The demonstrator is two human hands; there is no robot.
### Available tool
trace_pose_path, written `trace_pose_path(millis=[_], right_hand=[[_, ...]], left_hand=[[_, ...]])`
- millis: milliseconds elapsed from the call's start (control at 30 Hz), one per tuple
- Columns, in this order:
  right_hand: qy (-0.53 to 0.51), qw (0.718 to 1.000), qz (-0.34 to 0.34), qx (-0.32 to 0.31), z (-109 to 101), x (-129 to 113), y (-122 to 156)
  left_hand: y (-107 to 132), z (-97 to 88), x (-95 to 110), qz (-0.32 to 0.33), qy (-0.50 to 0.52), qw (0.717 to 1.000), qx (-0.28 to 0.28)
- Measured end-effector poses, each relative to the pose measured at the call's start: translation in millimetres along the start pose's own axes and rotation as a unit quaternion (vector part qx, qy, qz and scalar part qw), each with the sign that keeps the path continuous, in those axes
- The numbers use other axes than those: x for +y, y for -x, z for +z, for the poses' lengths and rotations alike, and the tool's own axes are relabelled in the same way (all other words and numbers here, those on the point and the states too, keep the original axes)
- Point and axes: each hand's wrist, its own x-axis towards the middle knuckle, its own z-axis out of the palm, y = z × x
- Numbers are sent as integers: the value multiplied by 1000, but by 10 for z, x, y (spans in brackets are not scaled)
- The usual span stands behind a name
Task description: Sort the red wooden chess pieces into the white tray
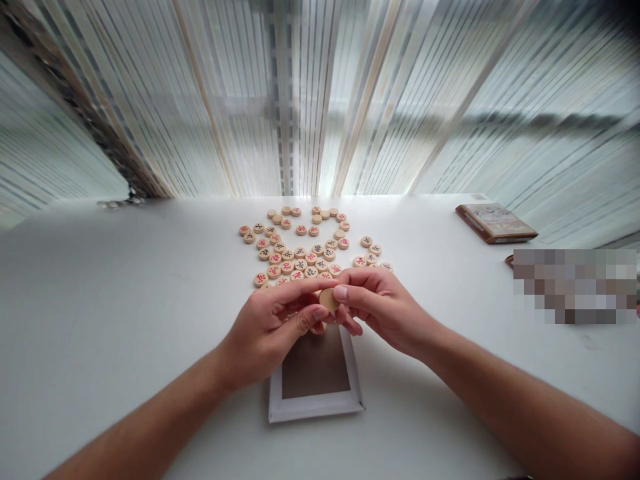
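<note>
White tabletop (pixel 100 320) fills most of the room's view, with pale vertical blinds (pixel 320 100) hanging behind it. Near the front lies a shallow open box (pixel 316 410), white-rimmed with a brown floor, and well off to the right rests a flat brown case (pixel 495 223). Beyond the open box is a scatter of round game pieces (pixel 300 253), marked in red or black. The left hand (pixel 265 333) and right hand (pixel 385 307) meet just above the box's far end, each pinching an edge of one wooden disc (pixel 329 299) between thumb and fingers. To me it looks like a piece being turned over and checked. Held only by its rim, it calls for one hand to grip firmly before the other eases off.
</note>
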Motion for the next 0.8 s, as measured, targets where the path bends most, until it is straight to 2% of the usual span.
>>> trace_pose_path(millis=[133,467,800], right_hand=[[-11,1000,-3,-9,-5,0,1],[-24,999,25,-11,49,-39,-7],[-23,1000,16,-3,36,-12,-5]], left_hand=[[10,-5,-7,-20,21,1000,-1],[-30,21,17,19,66,998,1],[0,-1,-35,-5,31,999,10]])
